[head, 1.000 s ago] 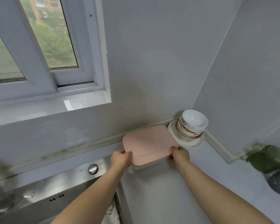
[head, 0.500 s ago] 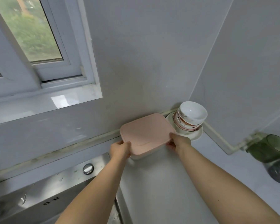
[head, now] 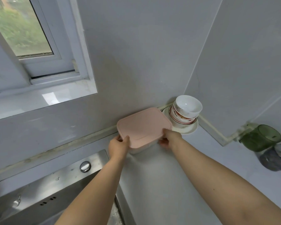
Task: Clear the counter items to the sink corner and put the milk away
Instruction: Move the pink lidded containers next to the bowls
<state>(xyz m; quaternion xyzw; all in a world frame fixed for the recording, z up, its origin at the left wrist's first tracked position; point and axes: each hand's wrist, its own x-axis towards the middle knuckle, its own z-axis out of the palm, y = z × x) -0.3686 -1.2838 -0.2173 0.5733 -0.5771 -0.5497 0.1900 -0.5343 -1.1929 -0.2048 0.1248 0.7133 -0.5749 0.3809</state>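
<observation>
Gripping the pink-lidded rectangular plastic box (head: 143, 127) at its near corners, my left hand (head: 118, 146) and right hand (head: 169, 139) hold it in the table (head: 161, 184) corner, just beside the stacked white ceramic bowls (head: 186, 111). No milk is in view, so I judge that step not yet done.

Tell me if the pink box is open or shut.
Shut: the pink lid covers the whole box, gripped at its sides by left hand and right hand.

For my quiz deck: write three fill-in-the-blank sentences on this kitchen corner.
The left hand and the right hand hold a container whose lid is ____.
The stacked bowls stand on the container's ____ side.
The translucent cup is ____ in colour.
Missing: pink; right; green.
</observation>
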